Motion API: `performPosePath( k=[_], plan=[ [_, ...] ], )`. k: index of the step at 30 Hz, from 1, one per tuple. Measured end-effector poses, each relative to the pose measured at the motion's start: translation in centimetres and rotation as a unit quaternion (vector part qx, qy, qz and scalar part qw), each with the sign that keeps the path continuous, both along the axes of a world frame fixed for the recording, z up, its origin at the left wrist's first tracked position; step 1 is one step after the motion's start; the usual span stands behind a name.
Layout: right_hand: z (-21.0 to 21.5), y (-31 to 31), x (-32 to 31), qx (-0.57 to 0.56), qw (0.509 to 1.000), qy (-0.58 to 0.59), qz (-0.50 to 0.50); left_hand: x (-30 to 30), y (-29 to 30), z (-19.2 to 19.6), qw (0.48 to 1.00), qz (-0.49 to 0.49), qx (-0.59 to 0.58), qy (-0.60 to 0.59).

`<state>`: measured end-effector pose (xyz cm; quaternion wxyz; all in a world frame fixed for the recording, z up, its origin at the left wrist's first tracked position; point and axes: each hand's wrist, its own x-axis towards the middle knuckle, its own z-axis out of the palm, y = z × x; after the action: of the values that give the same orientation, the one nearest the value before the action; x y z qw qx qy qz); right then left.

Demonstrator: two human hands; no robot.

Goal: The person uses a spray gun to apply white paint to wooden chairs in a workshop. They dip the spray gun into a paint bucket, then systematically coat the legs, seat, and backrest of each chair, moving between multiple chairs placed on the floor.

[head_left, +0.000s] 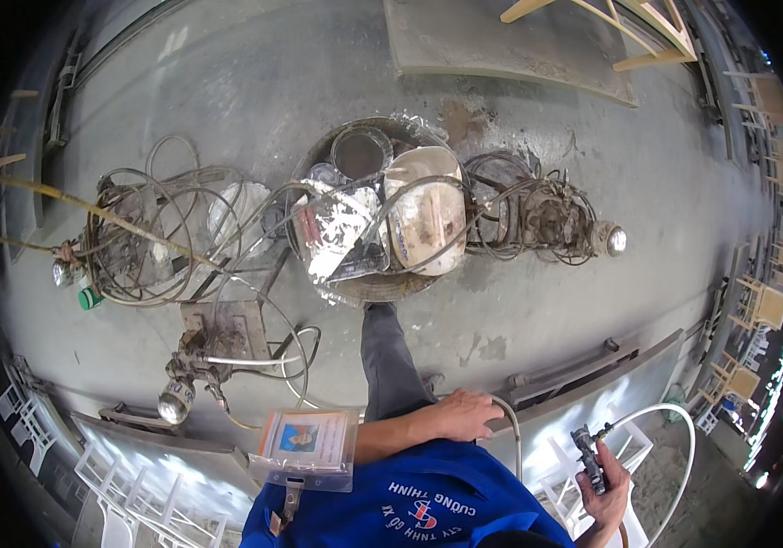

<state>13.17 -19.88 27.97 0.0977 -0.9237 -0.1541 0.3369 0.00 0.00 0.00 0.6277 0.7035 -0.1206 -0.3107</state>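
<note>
The right hand (610, 495) is holding a spray gun (586, 452) in curled fingers, well apart from the tub's (400, 291) near edge; the left hand (458, 417) is lying beside a hose (515, 438). I cannot tell whether it is gripping it.

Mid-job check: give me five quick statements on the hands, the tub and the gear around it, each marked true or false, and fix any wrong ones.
1. The right hand holds a spray gun. True.
2. A white jug is in the tub. True.
3. The left hand is inside the tub. False: it is outside the tub, in front of the blue shirt.
4. The green item lies to the right of the tub. False: it lies to the left.
5. A pale hose runs to the spray gun. True.
</note>
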Motion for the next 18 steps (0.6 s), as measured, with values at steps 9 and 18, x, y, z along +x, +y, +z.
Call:
performPosePath(
  k=[9, 18],
  plan=[
    [-0.5, 4.7, 4.0, -0.036, 0.999, 0.015, 0.027, 2.8, 1.0, -1.9, 0.998, 0.0, -0.062, 0.016],
    [-2.8, 2.1, 4.7, -0.067, 0.997, 0.042, -0.022, 14.4, 12.7, -22.2, 0.7, 0.592, 0.385, 0.11]
  ],
)
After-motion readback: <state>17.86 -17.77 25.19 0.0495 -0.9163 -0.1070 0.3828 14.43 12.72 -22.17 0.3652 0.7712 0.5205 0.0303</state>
